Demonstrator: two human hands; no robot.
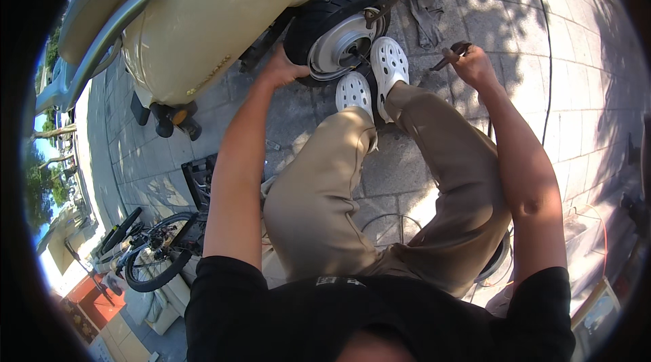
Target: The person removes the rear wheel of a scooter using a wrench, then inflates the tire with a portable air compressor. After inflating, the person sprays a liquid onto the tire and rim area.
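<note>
A scooter wheel point(337, 48) with a black tyre point(308, 29) and a silver rim lies tilted on the paving at the scooter's side. My left hand point(281, 70) grips the tyre's near left edge, its thumb by the rim and its other fingers partly hidden. A dark brown lever-like tool point(381, 13) rests across the far right edge of the tyre and rim. Right of the wheel and apart from it, my right hand point(472, 67) is closed round a dark tyre lever point(447, 58). My white clogs point(389, 63) are against the wheel's near side.
The cream scooter body point(196, 23) fills the upper left. A grey cloth or glove point(424, 17) lies on the paving right of the wheel. Bicycles point(157, 253) stand at the lower left. A dark cable point(548, 56) runs along the ground at right.
</note>
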